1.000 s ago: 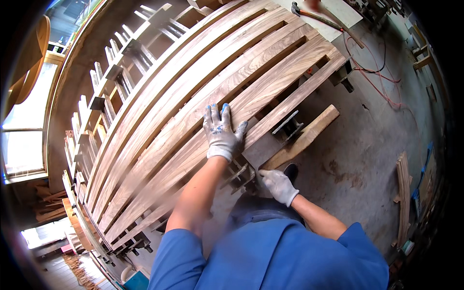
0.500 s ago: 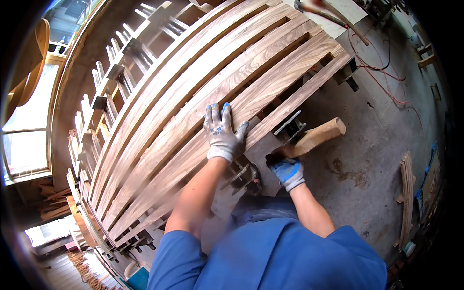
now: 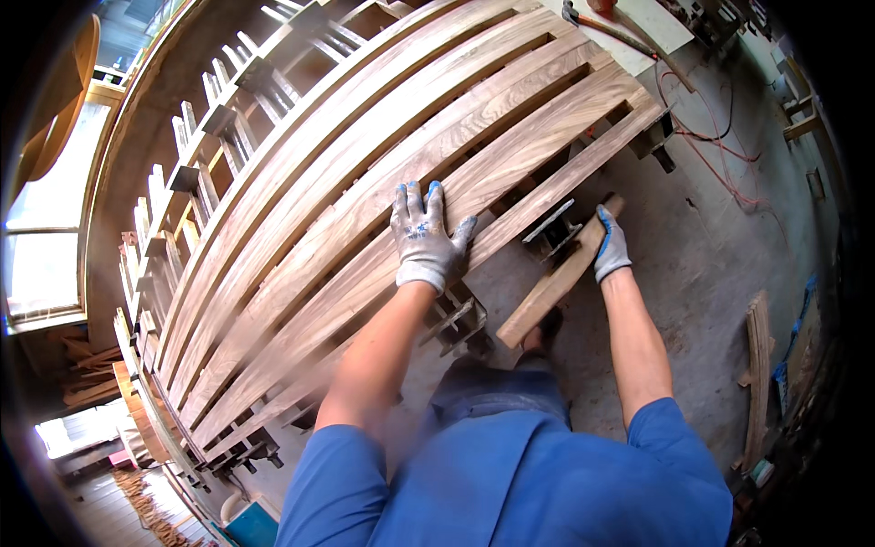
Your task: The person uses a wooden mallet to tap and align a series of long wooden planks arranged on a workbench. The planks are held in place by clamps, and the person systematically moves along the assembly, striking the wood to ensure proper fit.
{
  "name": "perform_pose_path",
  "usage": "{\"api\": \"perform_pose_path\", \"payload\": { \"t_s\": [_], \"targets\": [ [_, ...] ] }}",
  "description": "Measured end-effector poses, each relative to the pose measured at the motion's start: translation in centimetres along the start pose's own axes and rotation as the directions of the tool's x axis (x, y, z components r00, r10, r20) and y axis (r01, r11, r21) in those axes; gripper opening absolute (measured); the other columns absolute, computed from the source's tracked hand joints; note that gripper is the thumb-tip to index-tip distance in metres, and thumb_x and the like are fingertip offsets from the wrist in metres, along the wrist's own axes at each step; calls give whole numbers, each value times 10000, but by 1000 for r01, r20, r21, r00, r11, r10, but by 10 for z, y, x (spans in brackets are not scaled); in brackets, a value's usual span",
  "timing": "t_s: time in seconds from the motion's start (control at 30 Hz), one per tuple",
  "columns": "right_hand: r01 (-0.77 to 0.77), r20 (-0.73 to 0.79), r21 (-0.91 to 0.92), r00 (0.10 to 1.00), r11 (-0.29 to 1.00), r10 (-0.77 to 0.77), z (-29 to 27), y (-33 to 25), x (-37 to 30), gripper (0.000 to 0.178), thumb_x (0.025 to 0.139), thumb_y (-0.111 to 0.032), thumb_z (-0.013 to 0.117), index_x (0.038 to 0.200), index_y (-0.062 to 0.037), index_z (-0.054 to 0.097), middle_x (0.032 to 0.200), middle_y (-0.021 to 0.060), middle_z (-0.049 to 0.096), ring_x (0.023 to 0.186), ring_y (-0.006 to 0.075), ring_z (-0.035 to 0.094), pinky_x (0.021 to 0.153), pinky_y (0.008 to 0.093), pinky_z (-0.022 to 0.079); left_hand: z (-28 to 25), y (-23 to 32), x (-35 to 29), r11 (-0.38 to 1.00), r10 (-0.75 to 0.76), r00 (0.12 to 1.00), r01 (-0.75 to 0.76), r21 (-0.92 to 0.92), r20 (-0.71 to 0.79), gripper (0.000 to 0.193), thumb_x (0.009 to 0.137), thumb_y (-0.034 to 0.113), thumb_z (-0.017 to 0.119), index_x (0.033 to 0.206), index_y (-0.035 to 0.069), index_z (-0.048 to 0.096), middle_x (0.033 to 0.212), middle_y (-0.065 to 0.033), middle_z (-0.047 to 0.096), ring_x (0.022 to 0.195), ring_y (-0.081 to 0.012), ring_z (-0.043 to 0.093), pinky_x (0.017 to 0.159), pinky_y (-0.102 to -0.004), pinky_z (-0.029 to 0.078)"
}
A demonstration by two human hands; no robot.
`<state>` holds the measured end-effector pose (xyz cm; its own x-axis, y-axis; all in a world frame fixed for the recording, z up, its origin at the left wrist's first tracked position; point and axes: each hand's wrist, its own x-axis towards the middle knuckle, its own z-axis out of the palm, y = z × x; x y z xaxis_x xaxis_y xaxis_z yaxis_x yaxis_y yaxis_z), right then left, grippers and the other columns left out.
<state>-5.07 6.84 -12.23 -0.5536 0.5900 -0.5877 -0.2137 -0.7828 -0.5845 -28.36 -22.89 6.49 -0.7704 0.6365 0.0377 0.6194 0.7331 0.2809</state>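
A large slatted wooden panel [image 3: 556,128] with curved boards and long gaps spreads out ahead of me and to my left. My left hand [image 3: 426,235], in a grey-and-white glove with blue fingertips, lies flat on its near boards, fingers spread. To the right, below the panel's near edge, my right hand [image 3: 612,244], in a blue-and-white glove, grips a short, thick piece of wood [image 3: 556,287] at its far end. That wood slants toward me, its near end above my feet. Part of the right fingers is hidden behind it.
A metal clamp [image 3: 551,232] juts from the panel's near edge beside the wood piece. Several more clamp bars line the far left side. A hammer [image 3: 611,35] lies at the top right, near a red cord [image 3: 738,173] on the floor. Wooden strips [image 3: 756,383] stand at the right.
My right hand has moved away from me and rightward, from the wood piece's near end to its far end. The piece has swung nearer my body. My left hand stays on the panel.
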Motion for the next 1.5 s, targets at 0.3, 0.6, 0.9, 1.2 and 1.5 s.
{"api": "perform_pose_path", "payload": {
  "t_s": [0.3, 0.6, 0.9, 1.2, 1.5],
  "targets": [
    [518, 272, -533, 853, 669, -444, 123, -24, -173, 326, 850, -117, 902, 1116, -79, 717, 1036, 25, 721, 946, 182, 722, 894, 342, 590, 3, -2, -2, 1000, 3, 999, -4, -7, -34, 851, 989, 552, 667, 1634, 44, 442, 1712, -315, 301, 1619, -497, 192, 1308, -615, 164],
    [724, 869, -448, 490, -525, -66, 112, 66, -217, 294, 848, -144, 656, 1139, -136, 694, 1197, 89, 639, 1265, 318, 595, 1251, 549, 360, -5, 5, -2, 999, -29, 999, 28, 34, 22, 859, 1018, 583, 597, 1667, 54, 403, 1759, -277, 244, 1656, -445, 124, 1337, -577, 90],
    [769, 890, -450, 427, -455, -158, 104, 58, -212, 317, 849, -150, 642, 1159, -106, 692, 1161, 104, 639, 1223, 318, 611, 1233, 551, 390, -9, 17, -6, 1000, -17, 999, 17, 0, 29, 841, 1010, 543, 630, 1662, 59, 410, 1756, -277, 251, 1654, -446, 136, 1334, -582, 112],
    [831, 937, -348, 313, -433, -153, 96, 73, -198, 389, 850, -177, 677, 1230, -94, 683, 1225, 129, 630, 1292, 349, 581, 1242, 545, 377, -11, 10, -10, 1000, -5, 1000, 5, 2, -24, 839, 979, 527, 700, 1632, 63, 451, 1733, -284, 302, 1633, -471, 192, 1310, -625, 166],
    [584, 722, -681, 637, -441, -271, 69, 10, -276, 949, 742, -512, 893, 1493, -32, 567, 1518, 198, 523, 1467, 389, 453, 1248, 529, 349, -3, 0, -12, 997, 74, 992, -77, -24, -100, 793, 975, 503, 712, 1575, 23, 518, 1692, -272, 388, 1623, -464, 229, 1311, -610, 183]
  ]
}}
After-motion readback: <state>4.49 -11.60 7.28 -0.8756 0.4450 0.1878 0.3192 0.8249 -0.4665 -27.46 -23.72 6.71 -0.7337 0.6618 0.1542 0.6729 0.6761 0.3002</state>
